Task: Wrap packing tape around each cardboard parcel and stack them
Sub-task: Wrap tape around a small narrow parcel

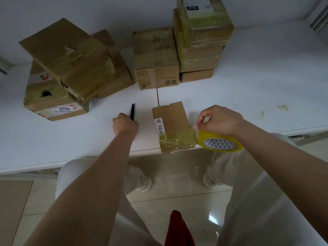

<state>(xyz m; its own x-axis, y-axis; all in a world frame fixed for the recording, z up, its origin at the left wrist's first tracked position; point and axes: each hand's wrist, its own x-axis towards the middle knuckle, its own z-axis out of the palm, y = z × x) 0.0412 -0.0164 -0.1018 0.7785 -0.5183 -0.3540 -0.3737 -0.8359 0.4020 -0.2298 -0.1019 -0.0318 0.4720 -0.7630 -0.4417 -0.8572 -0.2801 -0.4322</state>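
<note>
The left hand (125,124) is curled round a thin black tool (132,111) whose dark tip sticks out beyond the knuckles; the gripped part is hidden, so what kind of tool it is cannot be made out. The right hand (219,119) holds the yellow tape roll (220,142) from above, its thumb and forefinger pinching the loose clear end of the tape; the roll's far side is covered by the hand, and its core shows a pattern of small triangles.

Between the hands, a small parcel (173,126) lies flat at the near edge of the white counter (257,89), just beside the roll, with tape already across its near end. Its white label carries a square code and small print too fine to read.

Further back, a medium parcel (156,59) stands alone with printed marks on its front that are illegible. To its right is a taped stack (200,39), cut off by the top of the frame, whose top label reads "010". At the left, a loose pile of parcels (71,68) leans together; the lowest one bears a label reading "2010".
</note>
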